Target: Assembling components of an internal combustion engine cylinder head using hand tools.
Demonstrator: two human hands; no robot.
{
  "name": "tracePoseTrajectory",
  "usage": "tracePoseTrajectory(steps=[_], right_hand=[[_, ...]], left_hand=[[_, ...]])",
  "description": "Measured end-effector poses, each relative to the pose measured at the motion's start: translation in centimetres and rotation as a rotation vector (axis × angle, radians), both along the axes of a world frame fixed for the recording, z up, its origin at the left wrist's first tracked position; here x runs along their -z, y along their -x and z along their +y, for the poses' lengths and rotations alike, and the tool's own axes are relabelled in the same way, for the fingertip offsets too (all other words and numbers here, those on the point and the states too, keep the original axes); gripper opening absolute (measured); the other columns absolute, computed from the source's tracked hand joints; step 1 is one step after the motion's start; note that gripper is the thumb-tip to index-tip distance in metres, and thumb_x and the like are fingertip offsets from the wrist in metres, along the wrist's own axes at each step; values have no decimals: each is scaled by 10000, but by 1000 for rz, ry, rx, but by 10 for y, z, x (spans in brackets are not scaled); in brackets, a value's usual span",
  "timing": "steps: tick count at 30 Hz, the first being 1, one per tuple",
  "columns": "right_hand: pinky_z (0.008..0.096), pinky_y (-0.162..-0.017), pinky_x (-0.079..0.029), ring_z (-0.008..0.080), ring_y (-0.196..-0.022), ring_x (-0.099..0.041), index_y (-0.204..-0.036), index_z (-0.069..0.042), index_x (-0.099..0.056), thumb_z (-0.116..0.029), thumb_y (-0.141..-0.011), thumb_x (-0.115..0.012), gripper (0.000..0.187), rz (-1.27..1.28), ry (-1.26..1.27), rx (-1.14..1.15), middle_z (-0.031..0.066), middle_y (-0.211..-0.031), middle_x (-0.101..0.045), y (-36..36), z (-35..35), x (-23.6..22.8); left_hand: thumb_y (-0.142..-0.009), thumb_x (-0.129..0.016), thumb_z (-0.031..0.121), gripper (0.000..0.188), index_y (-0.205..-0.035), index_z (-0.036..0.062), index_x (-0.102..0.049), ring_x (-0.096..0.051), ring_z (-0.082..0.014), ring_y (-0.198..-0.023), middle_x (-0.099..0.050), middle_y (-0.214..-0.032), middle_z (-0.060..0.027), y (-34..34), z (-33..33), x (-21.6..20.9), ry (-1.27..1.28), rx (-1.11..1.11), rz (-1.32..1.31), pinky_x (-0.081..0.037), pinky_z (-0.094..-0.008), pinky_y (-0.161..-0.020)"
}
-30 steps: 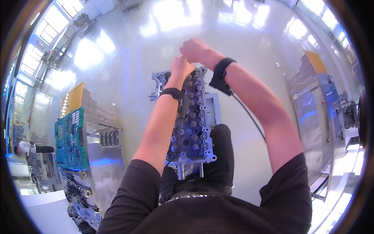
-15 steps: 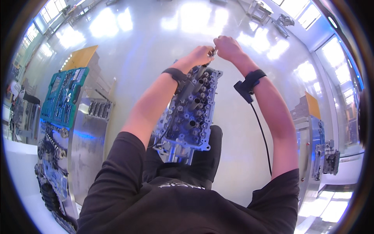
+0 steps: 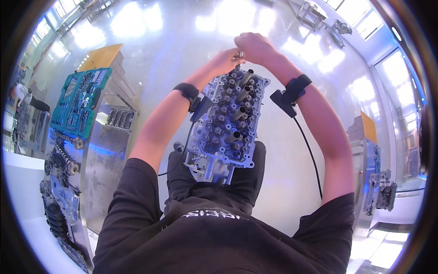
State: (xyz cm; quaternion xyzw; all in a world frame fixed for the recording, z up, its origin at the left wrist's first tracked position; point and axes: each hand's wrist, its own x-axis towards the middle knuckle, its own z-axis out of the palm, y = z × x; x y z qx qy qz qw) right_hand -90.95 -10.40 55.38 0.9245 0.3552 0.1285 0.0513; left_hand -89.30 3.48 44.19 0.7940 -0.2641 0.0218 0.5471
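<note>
A grey engine cylinder head (image 3: 218, 132) stands in front of me, with valve springs and several upright tubes (image 3: 241, 112) along its top. Both hands meet above its far end. My right hand (image 3: 253, 45) is closed in a fist, and what it grips is hidden. My left hand (image 3: 227, 60) is curled just below and left of it, its fingers round a small shiny metal piece (image 3: 238, 55), perhaps part of a tool. That piece stands over the far left corner of the head. Its full shape is covered by my fingers.
On the left, a metal bench (image 3: 102, 171) carries a green socket set case (image 3: 78, 102), camshafts (image 3: 67, 157) and other engine parts. Another cylinder head (image 3: 121, 118) lies beside the case. Cables trail from my wrist straps. At the right is a second bench with engine parts (image 3: 384, 189).
My right hand has swung left and now sits over the left hand. The left hand has shifted slightly left. The view has moved a little, showing more of the cylinder head.
</note>
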Motion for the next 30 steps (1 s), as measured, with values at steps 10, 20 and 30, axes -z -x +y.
tracePoseTrajectory(steps=[10,20,30], right_hand=[[432,-776,-516,346,-901,-638,-867,-23,-622,-93,-671,-722,231,103,-92,-19,143,-910,-642,10,12,50],[435,-786,-517,359,-924,-641,-886,-22,-628,-113,-737,-710,193,142,-68,27,159,-916,-650,8,13,56],[478,-808,-496,379,-898,-652,-876,-10,-688,-379,-872,-624,375,218,-289,353,227,-867,-676,6,22,62]], left_hand=[[-930,-601,187,327,-1228,55,-577,-670,-305,-979,-695,-1020,-175,19,19,44,-132,-54,33,-497,-399,-825],[-937,-583,170,222,-1116,39,-600,-676,-267,-886,-705,-964,-137,26,10,61,-74,-162,77,-494,-384,-766],[-929,-584,181,202,-1076,50,-631,-685,-294,-896,-712,-907,-132,31,-3,127,102,-332,-34,-505,-370,-767]])
